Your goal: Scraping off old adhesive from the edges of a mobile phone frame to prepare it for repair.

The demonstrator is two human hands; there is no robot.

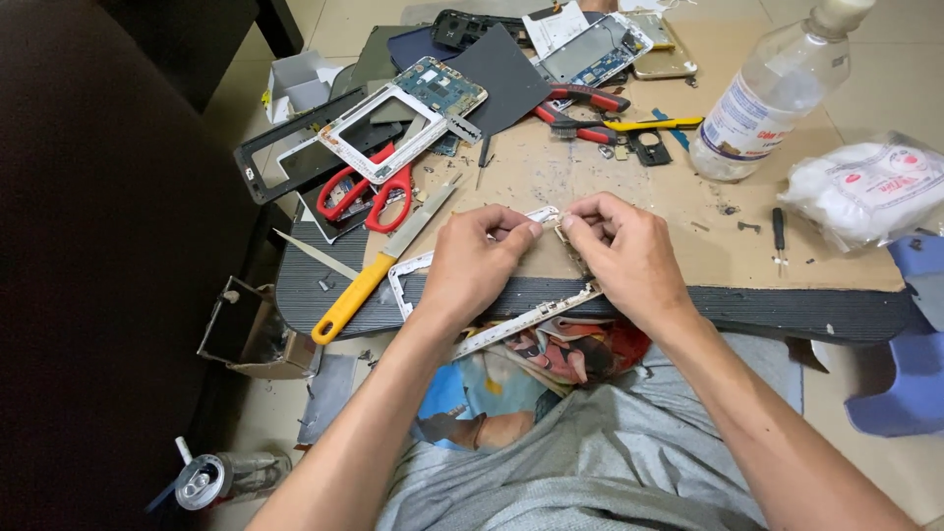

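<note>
Left hand pinched shut on the top edge of a white phone frame, right hand pinched shut on the same frame just beside it, fingertips nearly touching. Frame held over the near edge of the bench, above the lap. Looks like picking or peeling a small bit off the frame's top edge; probably needs a slow, careful pull next, with the frame kept steady. Just left, a yellow-handled knife, then red scissors and more frames. Farther back, a circuit board, red pliers and a plastic bottle. Brown cardboard on top of the bench, full of little bits. Tiled floor all around, a can lying down low on the left.
</note>
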